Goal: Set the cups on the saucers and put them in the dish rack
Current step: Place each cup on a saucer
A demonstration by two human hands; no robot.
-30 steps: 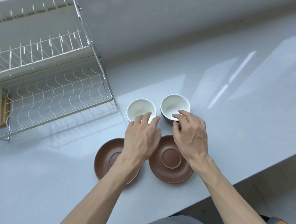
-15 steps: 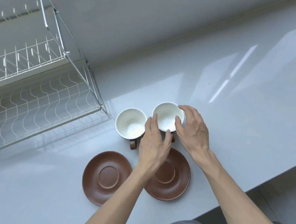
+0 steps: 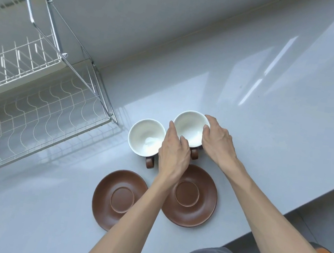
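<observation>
Meanwhile both hands are on the right cup (image 3: 190, 127), which stands a little in from the front edge of the grey worktop (image 3: 272, 121), roughly midway along its visible length. The left hand (image 3: 173, 154) reaches in from the near side, its fingers curled onto the cup's left and near rim, and the right hand (image 3: 217, 143) wraps the opposite side, thumb on the near-right rim and fingertips on the far-right rim, so the cup is pinched between the two hands. Whether its base is on the worktop or just lifted cannot be told. Its brown handle (image 3: 194, 153) pokes out toward the front edge, between the two wrists. Just beside it on the left, nearly touching, stands the left cup (image 3: 145, 137), white inside, brown outside, with its handle also pointing toward the front edge; no hand holds it. Nearer the front edge lie two brown saucers, both bare: the right saucer (image 3: 198, 199), partly under the left forearm, and the left saucer (image 3: 116, 199), its right rim also crossed by that forearm. The two saucers lie close together, their meeting point hidden by the arm. Toward the left end of the worktop, against the back wall, stands the wire dish rack (image 3: 34, 103), two tiers, both tiers holding nothing that can be seen.
</observation>
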